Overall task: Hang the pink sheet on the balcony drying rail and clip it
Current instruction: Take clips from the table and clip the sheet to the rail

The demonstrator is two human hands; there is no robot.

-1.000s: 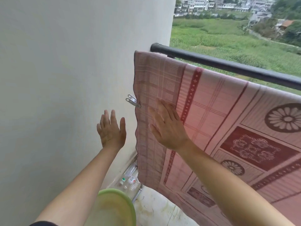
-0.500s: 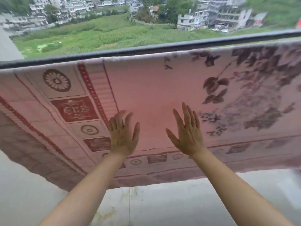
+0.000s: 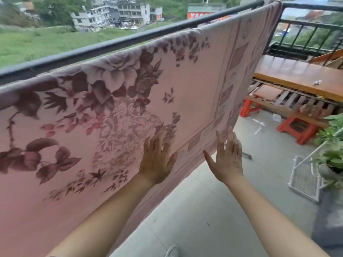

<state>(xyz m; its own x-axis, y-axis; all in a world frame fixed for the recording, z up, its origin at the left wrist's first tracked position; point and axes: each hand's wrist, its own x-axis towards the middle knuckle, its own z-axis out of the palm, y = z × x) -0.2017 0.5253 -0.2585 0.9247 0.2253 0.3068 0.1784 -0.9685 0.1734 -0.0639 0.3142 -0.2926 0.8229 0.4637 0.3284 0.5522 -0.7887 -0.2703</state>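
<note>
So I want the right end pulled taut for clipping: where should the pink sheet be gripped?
Pinch the pink sheet at its free right side edge, near the right hand, coming from the right. That edge hangs clear below the rail, so fingers likely close around both faces.

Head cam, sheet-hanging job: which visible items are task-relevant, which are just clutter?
Job:
pink sheet
drying rail
left hand, flat on the sheet
right hand, open by its edge

Clutter:
red stools
wooden planks
potted plant
white wire rack
</note>
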